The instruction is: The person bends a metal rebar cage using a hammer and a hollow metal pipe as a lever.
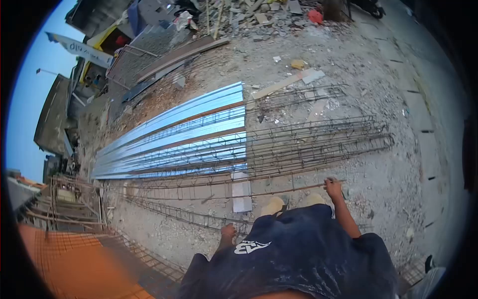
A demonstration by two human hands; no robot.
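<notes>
My right hand (333, 187) is closed around the near end of a long thin rebar cage (279, 191), whose bars run off to the left. My left hand (228, 232) is low in front of my dark shirt, its fingers curled. It is beside a second narrow rebar cage (191, 216) on the ground; what it holds, if anything, is too small to tell. Several more rebar cages (318, 144) lie bundled just beyond, partly over blue-white corrugated metal sheets (199, 110). A pale flat board (241, 192) lies under the bars between my hands.
Rubble (269, 20) is heaped at the back. Wooden planks (184, 57) lie to the upper left, and a loose board (284, 84) is beyond the cages. An orange surface (74, 264) with steel mesh is at lower left. A paved strip (413, 99) runs along the right.
</notes>
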